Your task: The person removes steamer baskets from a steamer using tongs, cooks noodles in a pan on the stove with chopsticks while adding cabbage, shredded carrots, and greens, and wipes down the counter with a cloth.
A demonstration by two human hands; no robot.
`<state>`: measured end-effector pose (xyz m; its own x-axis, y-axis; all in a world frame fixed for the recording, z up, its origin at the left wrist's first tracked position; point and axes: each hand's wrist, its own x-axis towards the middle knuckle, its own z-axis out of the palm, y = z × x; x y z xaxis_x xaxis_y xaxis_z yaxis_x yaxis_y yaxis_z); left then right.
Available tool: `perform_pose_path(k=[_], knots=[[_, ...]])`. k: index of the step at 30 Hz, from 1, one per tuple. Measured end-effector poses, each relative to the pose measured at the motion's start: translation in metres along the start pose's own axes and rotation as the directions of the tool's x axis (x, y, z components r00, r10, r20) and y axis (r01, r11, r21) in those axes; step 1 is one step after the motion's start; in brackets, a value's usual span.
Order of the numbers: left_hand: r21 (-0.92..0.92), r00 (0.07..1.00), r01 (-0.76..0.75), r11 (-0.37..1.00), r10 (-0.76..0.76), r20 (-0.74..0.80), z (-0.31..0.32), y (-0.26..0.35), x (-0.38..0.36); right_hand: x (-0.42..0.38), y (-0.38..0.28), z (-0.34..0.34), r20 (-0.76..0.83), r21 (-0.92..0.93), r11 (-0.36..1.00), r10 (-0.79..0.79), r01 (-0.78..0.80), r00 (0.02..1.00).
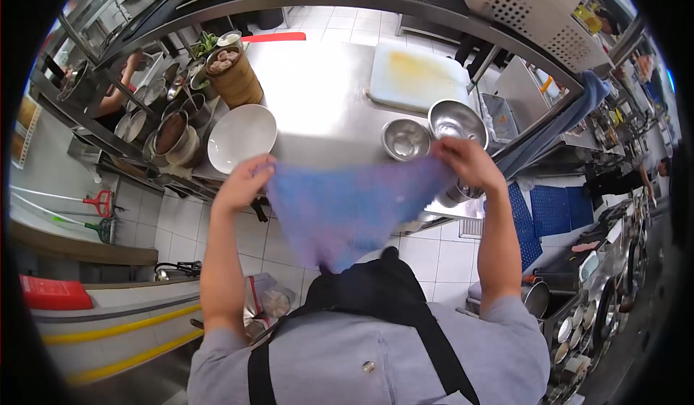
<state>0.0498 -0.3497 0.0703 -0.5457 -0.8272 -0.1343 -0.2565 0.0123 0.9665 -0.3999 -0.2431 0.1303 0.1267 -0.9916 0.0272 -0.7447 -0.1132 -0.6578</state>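
A blue and purple cloth [347, 206] is stretched between my two hands, slightly blurred, and hangs down over the near edge of the steel table [318, 109]. Its upper left corner is pinched in my left hand [247, 181]. My right hand [470, 163] grips the upper right corner, close to two steel bowls. The smaller bowl [405, 140] stands left of the larger one [457, 123]. A white bowl [243, 138] sits just beyond my left hand.
A white cutting board [419, 78] with a yellow stain lies at the back right. Stacked bamboo steamers [235, 78] stand at the back left, beside several pots. A shelf [347, 0] crosses above the table. A person's arm [119, 91] shows at the left.
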Motion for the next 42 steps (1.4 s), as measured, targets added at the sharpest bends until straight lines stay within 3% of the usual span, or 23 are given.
perform_pose_path(k=[1, 2, 4, 8, 11, 12, 13, 14, 16, 18, 20, 22, 23, 25, 26, 28, 29, 31, 35, 37, 39, 41, 42], knots=[[0.055, 1.000, -0.023, 0.998, 0.024, -0.004, -0.016, -0.010, 0.023, 0.028, 0.005, 0.005, -0.012, -0.032, 0.999, 0.011, -0.011, 1.000], [0.239, 0.997, -0.012, 0.971, 0.032, -0.077, -0.034, -0.023, 0.048, 0.059, 0.015, 0.013, -0.024, -0.061, 0.998, 0.021, -0.022, 1.000], [0.179, 0.990, 0.053, 0.982, -0.028, -0.136, -0.057, -0.031, 0.098, 0.120, 0.034, 0.026, -0.079, -0.103, 0.995, -0.025, 0.017, 0.997], [0.294, 0.949, -0.001, 0.956, 0.094, -0.302, -0.091, -0.079, 0.185, 0.217, 0.080, 0.055, -0.190, -0.047, 0.998, -0.049, 0.041, 0.980], [0.438, 0.881, -0.024, 0.899, 0.226, -0.417, -0.094, -0.089, 0.205, 0.245, 0.087, 0.073, -0.236, -0.013, 1.000, -0.021, 0.018, 0.972], [0.544, 0.860, -0.010, 0.839, 0.285, -0.424, -0.085, -0.084, 0.199, 0.243, 0.086, 0.080, -0.251, -0.012, 0.999, 0.031, -0.036, 0.967], [0.641, 0.843, 0.006, 0.768, 0.340, -0.416, -0.074, -0.079, 0.189, 0.238, 0.083, 0.086, -0.262, -0.027, 1.000, -0.018, 0.012, 0.965], [0.638, 0.848, 0.014, 0.770, 0.329, -0.415, -0.064, -0.069, 0.177, 0.227, 0.081, 0.091, -0.253, -0.021, 1.000, -0.010, 0.005, 0.968], [0.629, 0.896, 0.052, 0.776, 0.242, -0.372, -0.043, -0.059, 0.141, 0.189, 0.076, 0.108, -0.322, -0.266, 0.950, -0.248, 0.164, 0.914], [0.658, 0.907, 0.071, 0.750, 0.226, -0.355, -0.016, -0.097, 0.098, 0.139, 0.079, 0.134, -0.232, -0.316, 0.916, -0.328, 0.248, 0.916], [0.579, 0.878, -0.047, 0.814, 0.311, -0.365, 0.027, -0.134, 0.050, 0.084, 0.080, 0.170, -0.123, -0.331, 0.930, -0.213, 0.162, 0.969], [0.718, 0.950, -0.064, 0.693, 0.263, -0.170, 0.052, -0.189, 0.022, 0.049, 0.098, 0.210, -0.085, -0.317, 0.931, -0.219, 0.182, 0.972], [0.713, 0.953, -0.059, 0.699, 0.251, -0.167, 0.062, -0.185, 0.010, 0.036, 0.099, 0.221, -0.076, -0.313, 0.933, -0.209, 0.176, 0.975], [0.739, 0.968, -0.003, 0.673, 0.188, -0.167, 0.075, -0.175, 0.003, 0.028, 0.099, 0.240, -0.231, -0.199, 0.980, -0.049, 0.002, 0.972], [0.737, 0.969, -0.004, 0.676, 0.186, -0.165, 0.073, -0.179, 0.006, 0.033, 0.098, 0.248, -0.229, -0.200, 0.980, -0.045, -0.002, 0.972], [0.576, 0.884, 0.035, 0.816, 0.243, -0.399, 0.068, -0.189, 0.021, 0.051, 0.094, 0.267, -0.407, -0.145, 0.927, 0.262, -0.345, 0.875], [0.570, 0.882, 0.040, 0.820, 0.239, -0.406, 0.066, -0.188, 0.030, 0.064, 0.085, 0.273, -0.401, -0.151, 0.928, 0.258, -0.342, 0.879], [0.591, 0.895, 0.046, 0.805, 0.230, -0.382, 0.060, -0.183, 0.051, 0.095, 0.068, 0.281, -0.513, -0.149, 0.734, 0.516, -0.663, 0.686], [0.666, 0.874, -0.015, 0.746, 0.334, -0.354, 0.052, -0.182, 0.061, 0.142, 0.068, 0.300, -0.396, 0.023, 0.745, 0.619, -0.666, 0.678], [0.397, 0.829, 0.096, 0.913, 0.148, -0.540, 0.052, -0.166, 0.043, 0.156, 0.053, 0.315, -0.540, 0.174, 0.933, 0.358, -0.314, 0.762], [0.285, 0.786, 0.088, 0.955, 0.109, -0.609, 0.052, -0.207, 0.019, 0.161, 0.017, 0.331, -0.509, 0.113, 0.979, 0.204, -0.170, 0.836], [0.123, 0.714, 0.049, 0.991, 0.051, -0.698, 0.058, -0.246, -0.013, 0.155, -0.027, 0.346, -0.279, 0.068, 0.985, 0.168, -0.156, 0.946], [0.073, 0.685, 0.027, 0.997, 0.035, -0.727, 0.063, -0.255, -0.033, 0.150, -0.036, 0.353, -0.280, 0.066, 0.986, 0.165, -0.153, 0.945]])
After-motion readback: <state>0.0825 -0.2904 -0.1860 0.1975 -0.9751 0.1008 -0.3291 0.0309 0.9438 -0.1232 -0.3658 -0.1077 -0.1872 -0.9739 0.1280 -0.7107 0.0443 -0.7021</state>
